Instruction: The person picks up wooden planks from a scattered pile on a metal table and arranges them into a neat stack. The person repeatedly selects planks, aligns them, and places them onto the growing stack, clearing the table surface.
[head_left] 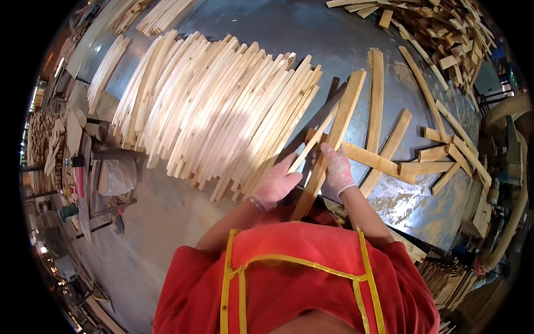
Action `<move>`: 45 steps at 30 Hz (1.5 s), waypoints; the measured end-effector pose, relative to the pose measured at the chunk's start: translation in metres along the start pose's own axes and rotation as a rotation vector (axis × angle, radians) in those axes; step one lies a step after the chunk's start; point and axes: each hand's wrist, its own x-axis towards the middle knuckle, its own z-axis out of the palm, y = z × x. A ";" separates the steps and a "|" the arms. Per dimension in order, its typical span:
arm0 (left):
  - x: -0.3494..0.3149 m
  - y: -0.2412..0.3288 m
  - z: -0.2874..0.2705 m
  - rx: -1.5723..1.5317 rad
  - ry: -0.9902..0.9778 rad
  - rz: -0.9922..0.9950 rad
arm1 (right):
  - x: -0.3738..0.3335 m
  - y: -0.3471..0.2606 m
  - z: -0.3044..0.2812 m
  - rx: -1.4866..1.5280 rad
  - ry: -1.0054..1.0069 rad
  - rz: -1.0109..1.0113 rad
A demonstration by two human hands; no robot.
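Note:
My left hand point(273, 185), in a pale knitted glove, is closed round the lower end of a thin wooden strip point(317, 134) that slants up and away to the right. My right hand point(338, 168), gloved the same way, grips a wider wooden board point(346, 109) tilted in front of me. The board's near end reaches down close to my apron. Left of my hands, many narrow pale strips point(222, 106) lie side by side in a broad row. Beyond my right hand, another board point(371, 160) lies crosswise on the metal table point(267, 22).
Loose boards point(376, 100) and short offcuts point(433, 168) lie scattered on the right of the table. A heap of wood scraps point(445, 33) fills the far right. A flexible hose point(514, 222) hangs at the right edge. Racks and wood stacks point(44, 136) stand at the left.

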 end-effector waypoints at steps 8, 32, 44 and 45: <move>-0.086 0.000 -0.009 0.956 0.134 -0.032 | 0.019 -0.038 0.059 -1.171 -0.184 0.278; 0.021 -0.019 0.028 1.497 0.523 0.366 | 0.186 -0.165 -0.119 -1.473 0.532 -0.322; -0.020 0.023 -0.042 0.821 0.420 0.268 | 0.076 -0.024 -0.035 0.126 -0.084 -0.046; -0.020 0.017 -0.061 0.801 0.465 0.258 | 0.053 -0.016 -0.008 0.137 -0.128 -0.006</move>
